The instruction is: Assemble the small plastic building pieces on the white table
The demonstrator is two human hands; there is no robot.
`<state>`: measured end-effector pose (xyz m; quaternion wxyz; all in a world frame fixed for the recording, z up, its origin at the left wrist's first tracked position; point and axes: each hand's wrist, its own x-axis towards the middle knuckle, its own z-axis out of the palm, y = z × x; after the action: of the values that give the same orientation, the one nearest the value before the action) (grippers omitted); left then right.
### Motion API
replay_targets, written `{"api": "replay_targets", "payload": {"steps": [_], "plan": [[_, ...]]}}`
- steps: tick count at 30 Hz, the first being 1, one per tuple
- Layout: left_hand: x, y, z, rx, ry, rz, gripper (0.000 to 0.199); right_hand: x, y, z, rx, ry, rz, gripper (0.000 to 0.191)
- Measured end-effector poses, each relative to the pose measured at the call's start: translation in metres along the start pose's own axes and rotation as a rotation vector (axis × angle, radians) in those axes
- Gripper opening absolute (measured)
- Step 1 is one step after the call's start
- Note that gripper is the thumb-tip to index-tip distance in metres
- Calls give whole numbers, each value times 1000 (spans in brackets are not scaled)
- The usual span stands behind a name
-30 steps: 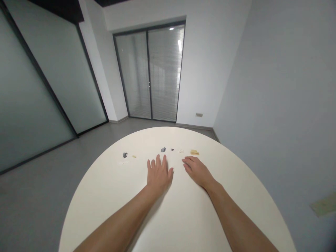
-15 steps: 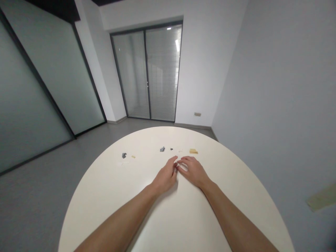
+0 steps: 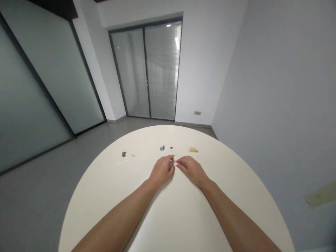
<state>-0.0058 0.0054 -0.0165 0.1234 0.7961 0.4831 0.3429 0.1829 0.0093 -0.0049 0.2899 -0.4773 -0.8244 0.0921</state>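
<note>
Fingertips of both hands meet around a tiny whitish piece (image 3: pixel 175 163) near the middle of the white round table (image 3: pixel 168 224). My left hand (image 3: pixel 162 170) is curled, its thumb and fingers closed at the left side of the piece. From the right, my right hand (image 3: pixel 192 169) pinches at the same piece. Its exact shape is too small to tell. Just beyond the hands are a grey piece (image 3: pixel 162 148), a small dark piece (image 3: pixel 171 147), faint white bits (image 3: pixel 180 149) and a yellowish stack of strips (image 3: pixel 193 149).
Farther left on the table lie a dark grey piece (image 3: pixel 124 154), a small tan piece (image 3: pixel 133 155) and thin white pieces (image 3: pixel 122 162). The table's curved far edge lies beyond them. Behind stand glass doors (image 3: pixel 147 73) and a white wall.
My left hand has shifted slightly left, and a small whitish piece now shows between the fingertips. My right hand's fingers have drawn closer together.
</note>
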Motion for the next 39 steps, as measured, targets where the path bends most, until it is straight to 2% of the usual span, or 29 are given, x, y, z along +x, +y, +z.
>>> {"api": "replay_targets", "payload": {"steps": [4, 9, 17, 28, 39], "plan": [[0, 4, -3, 40, -4, 18, 28, 0, -4, -3, -3, 2, 35, 18], [1, 8, -8, 35, 34, -5, 17, -1, -5, -3, 38, 49, -9, 20], [-1, 8, -9, 35, 69, -11, 14, -2, -1, -4, 57, 112, -49, 14], [0, 9, -9, 48, 49, -11, 18, -1, -2, -3, 47, 78, -43, 20], [0, 6, -7, -91, 73, -39, 20, -3, -1, -3, 155, 88, -46, 17]]}}
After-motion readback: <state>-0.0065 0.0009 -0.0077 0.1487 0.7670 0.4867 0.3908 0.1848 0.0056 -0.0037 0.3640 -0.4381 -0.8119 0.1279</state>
